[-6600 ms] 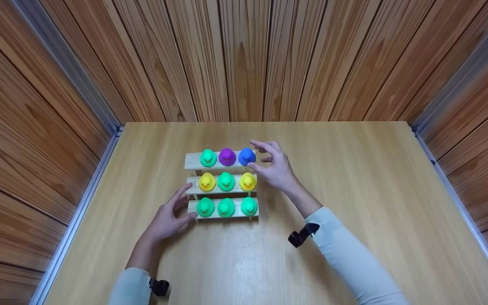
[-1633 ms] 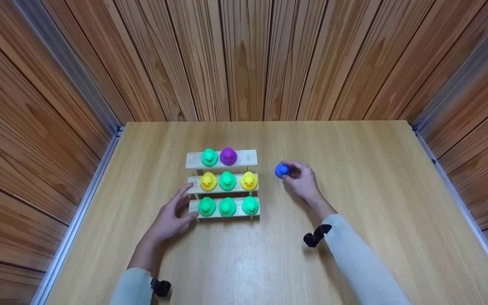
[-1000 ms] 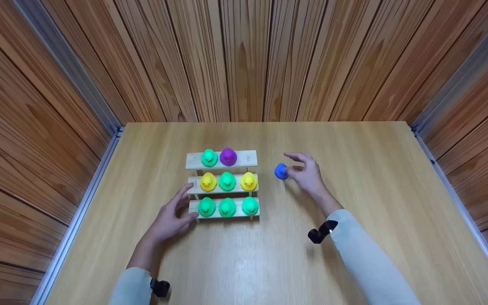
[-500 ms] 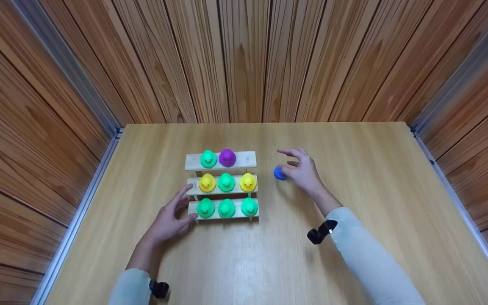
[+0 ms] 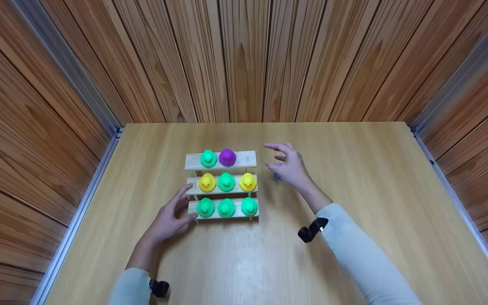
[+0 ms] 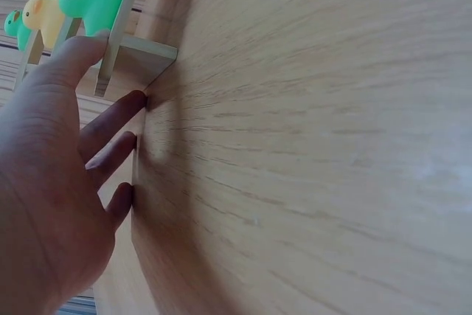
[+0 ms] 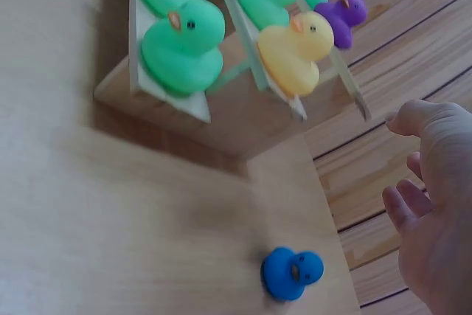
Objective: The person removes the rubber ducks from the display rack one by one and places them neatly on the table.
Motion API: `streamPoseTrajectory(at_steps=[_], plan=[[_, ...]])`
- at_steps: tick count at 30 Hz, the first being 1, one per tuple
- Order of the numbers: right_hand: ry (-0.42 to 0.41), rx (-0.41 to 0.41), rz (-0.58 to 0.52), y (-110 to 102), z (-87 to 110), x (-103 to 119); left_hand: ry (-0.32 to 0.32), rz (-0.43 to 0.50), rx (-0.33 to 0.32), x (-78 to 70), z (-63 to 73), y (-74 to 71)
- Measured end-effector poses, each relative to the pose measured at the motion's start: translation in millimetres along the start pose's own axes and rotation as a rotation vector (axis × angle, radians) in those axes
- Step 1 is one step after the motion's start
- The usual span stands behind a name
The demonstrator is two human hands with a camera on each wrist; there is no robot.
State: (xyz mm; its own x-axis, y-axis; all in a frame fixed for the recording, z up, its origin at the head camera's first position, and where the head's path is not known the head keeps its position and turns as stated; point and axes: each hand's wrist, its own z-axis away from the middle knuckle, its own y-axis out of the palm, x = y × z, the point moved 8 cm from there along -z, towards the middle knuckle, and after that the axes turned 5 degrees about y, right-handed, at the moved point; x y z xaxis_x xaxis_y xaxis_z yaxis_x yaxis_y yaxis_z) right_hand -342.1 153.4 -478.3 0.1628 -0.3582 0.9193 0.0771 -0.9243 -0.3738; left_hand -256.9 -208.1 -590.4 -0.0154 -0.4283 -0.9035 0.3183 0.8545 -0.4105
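A three-tier wooden rack holds rubber ducks. On its top tier sit a green duck and a purple duck; the right end is bare. The middle tier bears a green duck between two yellow ducks, the bottom tier three green ducks. My left hand rests at the rack's left side, thumb at the bottom tier's end and index finger at the middle tier. My right hand, fingers spread and holding nothing, hovers right of the top tier. Below it a blue duck stands on the table, mostly hidden in the head view.
The wooden table ends at a plank-patterned back wall. Similar side walls with metal edge strips stand left and right. A small black camera is strapped to each wrist.
My right hand took the blue duck off the top tier, set it on the table to the right and let go. It has since moved up-left toward the rack. My left hand stays put.
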Motion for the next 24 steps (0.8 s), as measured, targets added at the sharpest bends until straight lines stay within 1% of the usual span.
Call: streamPoseTrajectory(at_steps=[4, 8, 17, 24], plan=[[-0.022, 0.010, 0.000, 8.1, -2.3, 11.9, -0.008, -0.003, 0.006, 0.8, -0.4, 0.2], [-0.031, 0.025, -0.004, 15.7, -5.1, 22.0, 0.004, 0.000, 0.013, 0.3, -0.9, -0.2], [-0.031, 0.060, -0.026, 34.1, -10.9, 36.4, 0.028, 0.019, 0.036, -3.7, -3.8, -1.1], [-0.024, 0.107, -0.051, 52.1, -12.1, 46.5, 0.037, 0.025, 0.032, -4.3, -3.6, -1.4]])
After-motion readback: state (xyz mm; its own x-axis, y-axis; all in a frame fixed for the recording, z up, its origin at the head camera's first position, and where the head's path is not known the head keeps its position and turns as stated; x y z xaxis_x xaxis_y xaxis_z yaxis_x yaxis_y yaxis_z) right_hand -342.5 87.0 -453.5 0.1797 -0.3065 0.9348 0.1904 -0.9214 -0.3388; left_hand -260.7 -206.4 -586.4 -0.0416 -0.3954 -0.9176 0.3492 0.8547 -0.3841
